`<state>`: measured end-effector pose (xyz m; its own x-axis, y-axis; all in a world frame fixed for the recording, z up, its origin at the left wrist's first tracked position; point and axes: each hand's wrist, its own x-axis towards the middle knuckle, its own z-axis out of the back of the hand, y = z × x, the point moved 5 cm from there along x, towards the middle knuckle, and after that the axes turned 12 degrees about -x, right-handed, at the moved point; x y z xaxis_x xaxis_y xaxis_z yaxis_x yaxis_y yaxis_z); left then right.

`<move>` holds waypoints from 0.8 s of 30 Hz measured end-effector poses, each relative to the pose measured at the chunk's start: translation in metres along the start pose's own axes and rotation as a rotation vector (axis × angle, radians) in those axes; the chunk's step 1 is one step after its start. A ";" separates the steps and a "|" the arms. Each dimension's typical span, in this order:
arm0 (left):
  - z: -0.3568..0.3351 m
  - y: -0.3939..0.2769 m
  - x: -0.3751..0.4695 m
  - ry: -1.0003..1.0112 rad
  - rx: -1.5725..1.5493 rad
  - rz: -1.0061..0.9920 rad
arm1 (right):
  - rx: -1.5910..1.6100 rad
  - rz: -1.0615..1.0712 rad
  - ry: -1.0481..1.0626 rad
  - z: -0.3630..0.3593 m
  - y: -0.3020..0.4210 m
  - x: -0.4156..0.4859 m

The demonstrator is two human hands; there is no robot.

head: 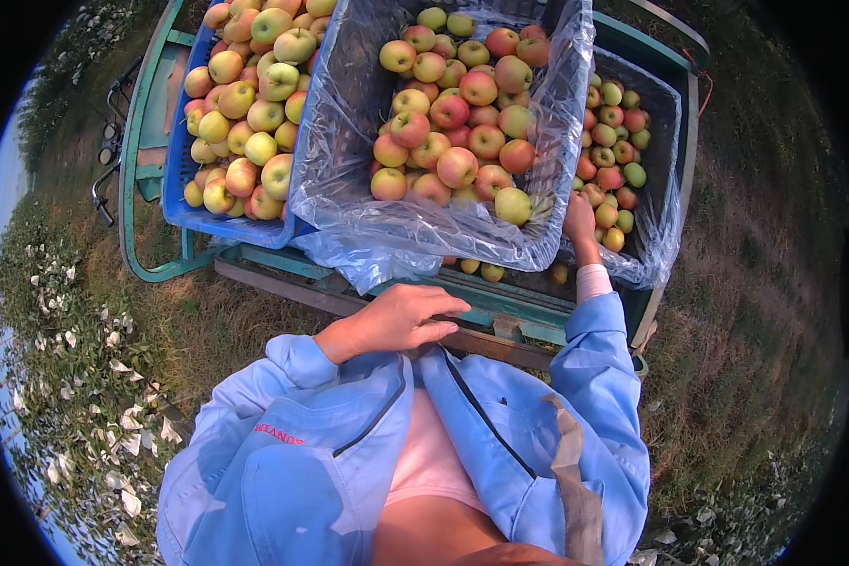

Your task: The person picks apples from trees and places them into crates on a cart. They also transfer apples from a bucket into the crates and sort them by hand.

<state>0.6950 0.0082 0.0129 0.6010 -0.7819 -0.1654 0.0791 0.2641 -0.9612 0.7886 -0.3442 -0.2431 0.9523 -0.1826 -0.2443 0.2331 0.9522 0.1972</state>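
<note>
My left hand (400, 318) hovers in front of my jacket, palm down, with thumb and fingers apart and nothing in it. My right hand (580, 219) reaches down at the near left corner of the right plastic-lined crate (654, 244), beside its red and yellow apples (608, 177). Its fingers are partly hidden, so I cannot tell what they grip. Before me, a raised crate lined with clear plastic film (368, 212) contains several red-yellow apples (457, 167). One greenish apple (513, 206) lies near its front right corner.
A blue crate (237, 232) heaped with apples (240, 120) stands at left. The crates rest on a green metal cart (311, 272) with a wooden front edge (283, 288). A few apples (492, 272) lie under the middle crate. Handlebars (102, 187) and leafy plants (78, 396) are at left.
</note>
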 end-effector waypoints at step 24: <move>0.091 0.049 -0.097 -0.514 0.059 -0.074 | -0.230 0.444 -0.186 0.194 0.373 0.142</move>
<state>0.7128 0.1481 0.0020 0.9038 -0.4253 0.0469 0.1721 0.2610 -0.9499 1.0487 -0.0621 -0.0202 0.9733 0.2294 -0.0077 -0.2291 0.9731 0.0249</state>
